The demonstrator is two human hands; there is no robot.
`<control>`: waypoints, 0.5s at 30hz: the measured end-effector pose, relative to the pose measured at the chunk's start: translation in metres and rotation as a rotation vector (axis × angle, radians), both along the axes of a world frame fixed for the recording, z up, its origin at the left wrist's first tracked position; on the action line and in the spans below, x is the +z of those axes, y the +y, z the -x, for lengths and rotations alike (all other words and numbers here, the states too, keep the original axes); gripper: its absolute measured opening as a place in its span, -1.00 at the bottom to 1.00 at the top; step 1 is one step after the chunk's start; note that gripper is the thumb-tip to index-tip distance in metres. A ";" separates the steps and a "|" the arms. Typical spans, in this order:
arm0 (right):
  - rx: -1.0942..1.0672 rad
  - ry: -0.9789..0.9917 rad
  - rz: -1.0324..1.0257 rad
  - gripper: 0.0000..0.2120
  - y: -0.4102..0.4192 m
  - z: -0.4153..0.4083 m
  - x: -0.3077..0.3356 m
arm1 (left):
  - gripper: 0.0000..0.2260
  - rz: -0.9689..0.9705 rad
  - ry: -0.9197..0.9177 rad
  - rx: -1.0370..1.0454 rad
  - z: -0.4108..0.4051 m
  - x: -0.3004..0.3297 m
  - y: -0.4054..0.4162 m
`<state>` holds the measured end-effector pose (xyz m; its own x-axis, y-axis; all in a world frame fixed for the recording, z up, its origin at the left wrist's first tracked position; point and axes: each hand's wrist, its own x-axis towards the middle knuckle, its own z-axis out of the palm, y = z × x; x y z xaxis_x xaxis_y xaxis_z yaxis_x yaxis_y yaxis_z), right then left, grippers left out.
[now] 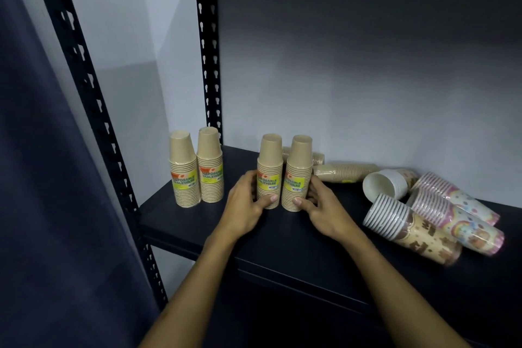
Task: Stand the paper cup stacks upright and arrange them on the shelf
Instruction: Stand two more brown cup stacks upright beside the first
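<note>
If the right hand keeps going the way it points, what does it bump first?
The right hand already grips the upright brown paper cup stack; pushing on, that stack would probably meet the fallen brown cup stack lying behind it, though depth is unclear.

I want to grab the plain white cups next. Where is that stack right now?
The white cup stack lies on its side at the shelf's right, open mouth toward the camera, between the fallen brown stack and the patterned stacks.
</note>
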<state>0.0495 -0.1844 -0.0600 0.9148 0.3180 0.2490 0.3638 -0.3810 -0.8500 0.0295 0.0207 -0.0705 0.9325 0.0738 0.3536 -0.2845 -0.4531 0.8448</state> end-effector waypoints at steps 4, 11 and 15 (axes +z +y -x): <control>0.033 0.049 -0.054 -0.40 0.000 0.002 0.002 | -0.35 0.017 0.024 -0.009 0.000 0.000 0.002; -0.116 -0.039 -0.080 -0.39 0.004 0.007 0.003 | -0.36 0.053 0.072 -0.128 0.001 0.000 0.005; -0.070 -0.043 -0.058 -0.60 0.001 0.004 0.000 | -0.41 0.073 0.063 -0.081 0.002 0.001 0.004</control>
